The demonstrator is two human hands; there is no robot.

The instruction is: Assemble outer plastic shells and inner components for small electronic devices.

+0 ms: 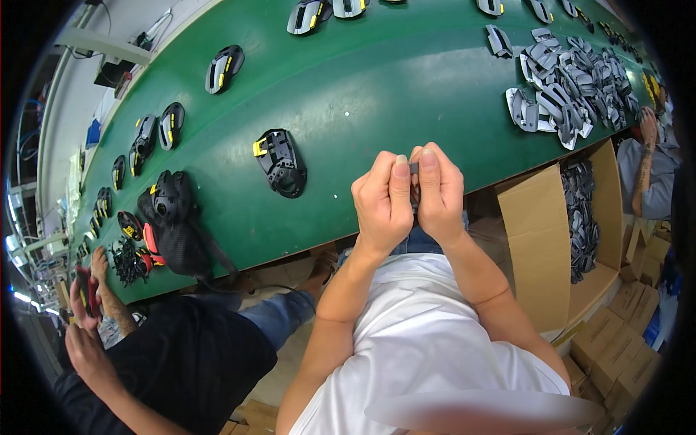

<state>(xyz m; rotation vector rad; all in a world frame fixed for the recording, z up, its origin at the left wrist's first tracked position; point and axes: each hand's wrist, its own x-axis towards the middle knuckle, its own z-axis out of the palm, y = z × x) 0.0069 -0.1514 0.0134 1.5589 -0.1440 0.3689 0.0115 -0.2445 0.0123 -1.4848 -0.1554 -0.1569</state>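
Note:
My left hand (384, 199) and my right hand (439, 194) are held together in front of my chest, at the near edge of the green table (348, 130). Both are closed, thumbs side by side on top. Pinched between them is a small dark grey plastic part (414, 174), mostly hidden by the fingers, so its full shape does not show. Nearest on the table, to the left of my hands, lies a black plastic shell (283, 163) with a yellow piece at its far left end.
A heap of grey plastic parts (565, 87) covers the table's right side. Below it stands an open cardboard box (533, 250) full of dark parts. More black-and-yellow shells (225, 69) line the far and left table. A black bag (170, 210) sits near a co-worker (181, 355); another person (649, 167) works at right.

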